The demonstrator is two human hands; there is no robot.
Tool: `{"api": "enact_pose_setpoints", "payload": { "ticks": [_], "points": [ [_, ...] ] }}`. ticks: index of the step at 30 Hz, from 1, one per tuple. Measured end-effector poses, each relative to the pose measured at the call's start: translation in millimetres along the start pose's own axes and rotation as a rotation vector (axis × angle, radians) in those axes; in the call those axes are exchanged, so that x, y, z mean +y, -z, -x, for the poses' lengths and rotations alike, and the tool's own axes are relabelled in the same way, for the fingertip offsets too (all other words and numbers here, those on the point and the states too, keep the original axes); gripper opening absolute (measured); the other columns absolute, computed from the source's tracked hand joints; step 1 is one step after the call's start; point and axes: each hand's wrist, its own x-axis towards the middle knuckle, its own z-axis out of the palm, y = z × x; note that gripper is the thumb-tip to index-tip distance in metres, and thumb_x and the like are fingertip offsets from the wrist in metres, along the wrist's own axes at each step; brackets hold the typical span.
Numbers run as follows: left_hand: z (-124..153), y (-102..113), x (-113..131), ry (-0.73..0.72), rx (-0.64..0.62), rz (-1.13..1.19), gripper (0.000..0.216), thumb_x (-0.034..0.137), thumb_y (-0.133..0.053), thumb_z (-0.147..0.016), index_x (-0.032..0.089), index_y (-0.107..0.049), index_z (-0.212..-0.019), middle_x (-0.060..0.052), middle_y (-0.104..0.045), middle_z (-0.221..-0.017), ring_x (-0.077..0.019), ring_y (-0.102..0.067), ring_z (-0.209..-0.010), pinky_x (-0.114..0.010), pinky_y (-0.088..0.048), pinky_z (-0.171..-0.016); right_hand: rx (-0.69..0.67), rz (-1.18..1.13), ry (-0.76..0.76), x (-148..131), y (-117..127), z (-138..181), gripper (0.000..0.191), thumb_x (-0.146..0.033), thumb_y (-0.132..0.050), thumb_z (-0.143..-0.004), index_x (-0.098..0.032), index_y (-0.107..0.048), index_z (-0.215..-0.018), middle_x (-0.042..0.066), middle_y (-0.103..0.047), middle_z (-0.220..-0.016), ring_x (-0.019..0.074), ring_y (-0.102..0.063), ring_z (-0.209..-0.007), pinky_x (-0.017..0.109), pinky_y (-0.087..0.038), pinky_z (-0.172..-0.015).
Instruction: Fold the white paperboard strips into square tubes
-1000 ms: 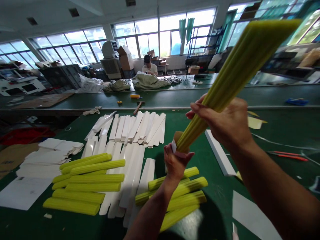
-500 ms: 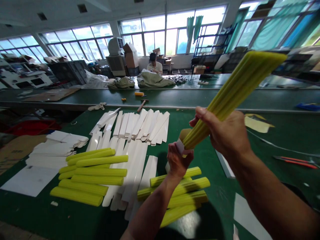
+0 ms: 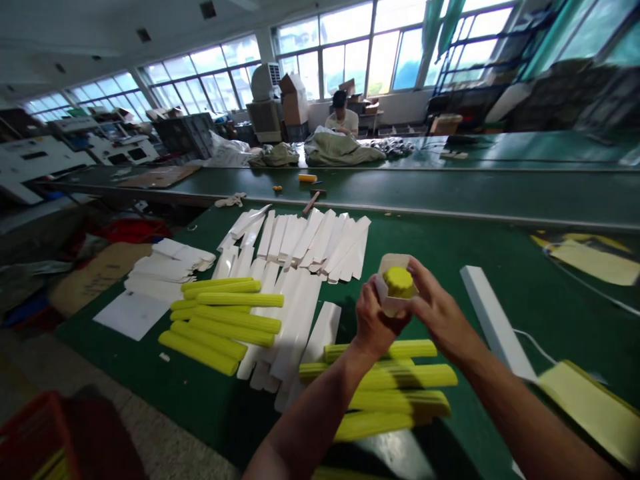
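Observation:
A small white cardboard box (image 3: pixel 394 306) stands with its top end toward me and its flaps up. Inside it sits a yellow-green ribbed stick (image 3: pixel 399 282), only its end showing. My left hand (image 3: pixel 375 317) is wrapped around the box from the left and below. My right hand (image 3: pixel 436 300) grips the box's right side by the opening, thumb and fingers at the flaps. Under my forearms lies a pile of similar yellow-green sticks (image 3: pixel 400 377). To the left, another group of yellow-green sticks (image 3: pixel 227 333) rests partly over flat white boxes (image 3: pixel 295 320).
A closed long white box (image 3: pixel 497 323) lies to the right, beside yellow sheets (image 3: pixel 593 407). White paper (image 3: pixel 133 313) is on the left. A hammer (image 3: pixel 311 201) and a yellow roll (image 3: pixel 307 178) lie farther back. A person (image 3: pixel 343 120) sits beyond the far table.
The long yellow-green stick, which stuck far out of the box, is now down inside it. My right hand has come down from the stick to the box. The view has turned left.

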Motion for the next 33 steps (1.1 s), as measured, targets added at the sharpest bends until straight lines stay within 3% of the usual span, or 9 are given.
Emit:
{"api": "enact_pose_setpoints", "payload": {
  "ticks": [3, 8, 14, 17, 19, 23, 26, 30, 33],
  "points": [
    [3, -5, -7, -0.034, 0.043, -0.021, 0.090, 0.044, -0.075, -0.077, 0.008, -0.031, -0.146, -0.025, -0.059, -0.127, -0.0351, -0.062, -0.117, -0.045, -0.056, -0.097, -0.034, -0.293, -0.144, 20, -2, 0, 0.066, -0.072, -0.033, -0.094, -0.024, -0.060, -0.130, 0.009, -0.062, -0.137, 0.0288, -0.055, -0.130, 0.044, -0.047, -0.107],
    [7, -7, -15, -0.202, -0.006, 0.042, 0.079, 0.041, -0.053, -0.094, 0.012, -0.013, -0.156, -0.025, -0.044, -0.142, -0.0331, -0.049, -0.133, -0.047, -0.051, -0.104, -0.035, -0.278, -0.122, 28, -2, -5, 0.046, -0.061, -0.055, -0.091, -0.023, -0.070, -0.114, 0.007, -0.069, -0.125, 0.0285, -0.057, -0.126, 0.042, -0.040, -0.112],
    [-5, 11, 1, -0.215, -0.040, 0.179, 0.057, 0.048, -0.042, -0.099, 0.017, -0.036, -0.147, -0.019, -0.047, -0.132, -0.0274, -0.051, -0.125, -0.044, -0.051, -0.102, -0.018, -0.330, -0.081, 23, -6, -7, 0.036, -0.050, -0.055, -0.094, -0.022, -0.067, -0.114, 0.005, -0.071, -0.116, 0.0251, -0.064, -0.107, 0.035, -0.052, -0.092],
    [-15, 15, 14, -0.072, -0.032, 0.261, 0.035, 0.040, -0.037, -0.102, 0.020, -0.060, -0.119, -0.013, -0.053, -0.119, -0.0223, -0.055, -0.117, -0.040, -0.051, -0.099, 0.115, -0.478, -0.024, 21, -16, -9, 0.026, -0.033, -0.062, -0.087, -0.025, -0.066, -0.112, 0.001, -0.071, -0.109, 0.0206, -0.065, -0.096, 0.030, -0.052, -0.083],
    [-20, 14, 20, 0.029, 0.005, 0.319, 0.025, 0.036, -0.043, -0.101, 0.020, -0.062, -0.103, -0.009, -0.056, -0.109, -0.0203, -0.057, -0.111, -0.037, -0.051, -0.097, 0.233, -0.537, 0.038, 19, -22, -12, 0.026, -0.021, -0.066, -0.079, -0.025, -0.068, -0.105, -0.002, -0.071, -0.100, 0.0182, -0.065, -0.090, 0.028, -0.050, -0.081],
    [-26, 9, 22, 0.075, 0.046, 0.467, 0.027, 0.035, -0.052, -0.098, 0.021, -0.048, -0.120, -0.009, -0.057, -0.111, -0.0187, -0.061, -0.103, -0.034, -0.054, -0.088, 0.370, -0.564, 0.102, 16, -30, -20, 0.010, -0.013, -0.067, -0.071, -0.022, -0.069, -0.074, -0.003, -0.069, -0.083, 0.0152, -0.062, -0.078, 0.025, -0.049, -0.072],
    [-32, 16, 18, -0.095, -0.019, 0.312, 0.029, 0.034, -0.044, -0.101, 0.019, -0.052, -0.125, -0.011, -0.056, -0.113, -0.0195, -0.060, -0.105, -0.036, -0.054, -0.092, 0.379, -0.583, 0.155, 22, -28, -23, 0.011, -0.020, -0.062, -0.073, -0.022, -0.071, -0.067, 0.001, -0.072, -0.084, 0.0186, -0.064, -0.083, 0.030, -0.050, -0.078],
    [-41, 32, 11, -0.346, -0.130, 0.152, 0.047, 0.045, -0.032, -0.103, 0.012, -0.055, -0.128, -0.019, -0.053, -0.123, -0.0250, -0.055, -0.118, -0.043, -0.051, -0.098, 0.246, -0.568, 0.184, 38, -19, -11, 0.037, -0.033, -0.049, -0.084, -0.020, -0.075, -0.105, 0.008, -0.073, -0.117, 0.0292, -0.063, -0.113, 0.043, -0.048, -0.099],
    [-48, 41, 10, -0.423, -0.176, 0.134, 0.042, 0.040, -0.043, -0.101, 0.013, -0.051, -0.131, -0.019, -0.056, -0.124, -0.0250, -0.054, -0.121, -0.043, -0.051, -0.100, 0.056, -0.384, 0.216, 48, -12, 1, 0.056, -0.032, -0.053, -0.086, -0.022, -0.052, -0.141, 0.007, -0.053, -0.147, 0.0305, -0.049, -0.135, 0.047, -0.038, -0.113]
  ]
}}
